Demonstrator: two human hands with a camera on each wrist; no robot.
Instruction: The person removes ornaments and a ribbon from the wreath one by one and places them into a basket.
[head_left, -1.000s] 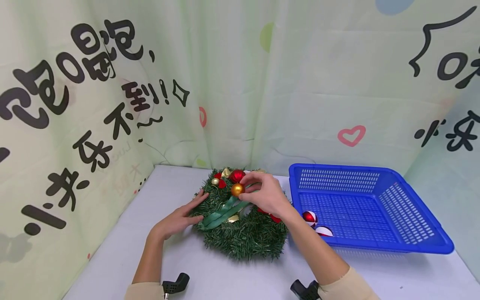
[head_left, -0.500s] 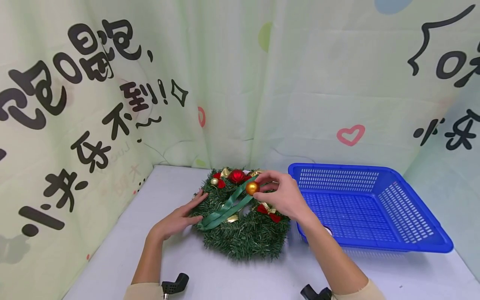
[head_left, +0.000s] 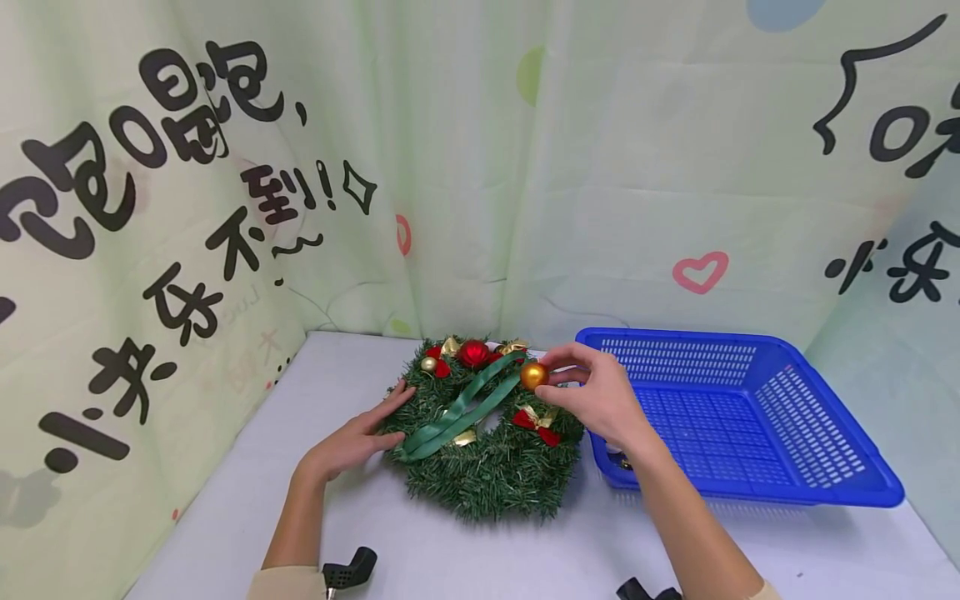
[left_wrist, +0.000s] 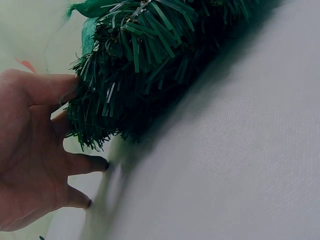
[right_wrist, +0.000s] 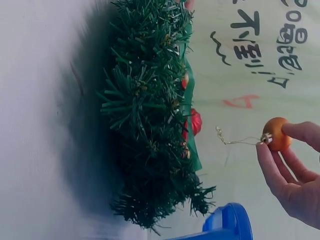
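A green wreath (head_left: 487, 483) lies on the table, trimmed with a green ribbon (head_left: 465, 412), a red ball (head_left: 474, 353) and red-and-gold bows (head_left: 537, 423). My right hand (head_left: 596, 396) pinches a gold Christmas ball (head_left: 534, 376) over the wreath's right side. In the right wrist view, a thin gold hanging loop (right_wrist: 235, 142) trails from the ball's cap, and the ball is held apart from the greenery. My left hand (head_left: 360, 437) rests its spread fingers against the wreath's left edge; in the left wrist view, its fingers (left_wrist: 87, 163) extend beside and under the needles.
Right of the wreath stands a blue plastic basket (head_left: 750, 487), with a small ornament (head_left: 619, 460) partly hidden behind my right forearm. A printed curtain (head_left: 600, 208) hangs behind the white table (head_left: 225, 508). Black wrist-camera mounts (head_left: 351, 569) show near both sleeves.
My right hand has carried the gold ball rightward across the wreath, from near the red ball to its right side. The left hand has stayed in place.
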